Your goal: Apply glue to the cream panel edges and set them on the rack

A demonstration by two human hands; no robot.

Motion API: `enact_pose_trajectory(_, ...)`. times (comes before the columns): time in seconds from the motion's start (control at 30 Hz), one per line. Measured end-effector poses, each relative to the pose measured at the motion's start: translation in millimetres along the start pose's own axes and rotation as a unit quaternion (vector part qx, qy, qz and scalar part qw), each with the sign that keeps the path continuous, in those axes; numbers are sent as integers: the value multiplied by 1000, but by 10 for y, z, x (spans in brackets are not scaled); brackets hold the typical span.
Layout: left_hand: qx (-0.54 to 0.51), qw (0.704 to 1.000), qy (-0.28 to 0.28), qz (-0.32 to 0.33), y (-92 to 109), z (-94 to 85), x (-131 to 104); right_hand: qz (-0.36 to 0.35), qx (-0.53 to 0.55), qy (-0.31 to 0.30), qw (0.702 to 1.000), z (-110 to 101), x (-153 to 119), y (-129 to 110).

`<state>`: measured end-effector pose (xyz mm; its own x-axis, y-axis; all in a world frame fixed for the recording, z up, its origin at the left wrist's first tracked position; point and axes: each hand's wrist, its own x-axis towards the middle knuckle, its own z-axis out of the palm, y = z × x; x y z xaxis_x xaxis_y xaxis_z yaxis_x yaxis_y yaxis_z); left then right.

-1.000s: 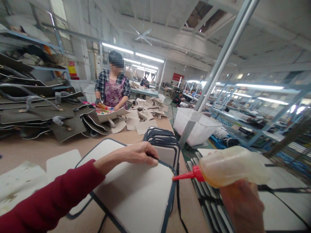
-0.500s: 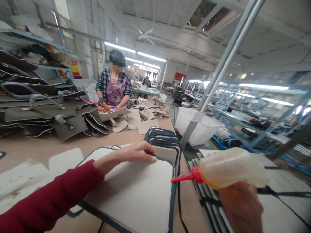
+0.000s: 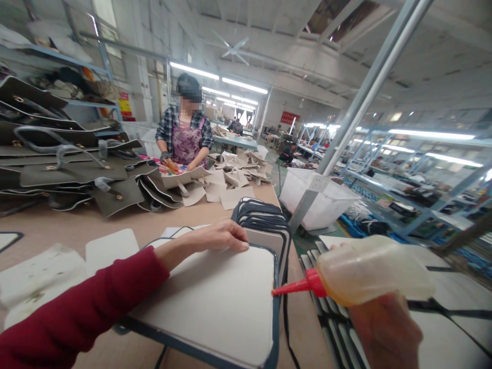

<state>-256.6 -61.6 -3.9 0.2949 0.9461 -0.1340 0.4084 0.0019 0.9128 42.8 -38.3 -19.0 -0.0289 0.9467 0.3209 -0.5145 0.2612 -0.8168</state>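
Note:
A white panel (image 3: 215, 297) with a dark blue edge strip lies on the brown table. At its far edge, near the top right corner, my left hand (image 3: 221, 237) pinches the rim with bent fingers. My right hand (image 3: 384, 323) is wrapped round a translucent squeeze bottle (image 3: 372, 269) with amber liquid inside. The bottle's red nozzle (image 3: 298, 287) points left, its tip touching the panel's right edge. Just behind the panel stands a stack of dark-edged pieces (image 3: 263, 220).
Dark bags (image 3: 73, 174) are piled at the left. Beyond the table, a person in an apron (image 3: 188, 136) handles pale pieces (image 3: 234, 177). A metal post (image 3: 342, 133) rises by a white bin (image 3: 319, 197). More panels (image 3: 446, 333) lie at the right.
The nozzle tip has moved slightly nearer to me along the panel's right edge. My left hand keeps its place on the panel. The whole view has shifted a little.

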Motion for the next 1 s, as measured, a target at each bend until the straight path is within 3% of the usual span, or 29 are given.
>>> enact_pose_trajectory(0.2,-7,1000,10,-8,-55,-20,19,-3,-2,0,1000,-94,-13,90)
enact_pose_trajectory(0.47,-26,999,10,-18,-83,-71,27,30,-33,63,997,-13,-40,45)
enact_pose_trajectory(0.8,-53,998,31,-13,-103,-105,39,-33,-61,-1,998,-16,-60,85)
enact_pose_trajectory(1.0,-79,996,43,-18,-83,-106,0,-31,-67,24,997,-20,-59,88)
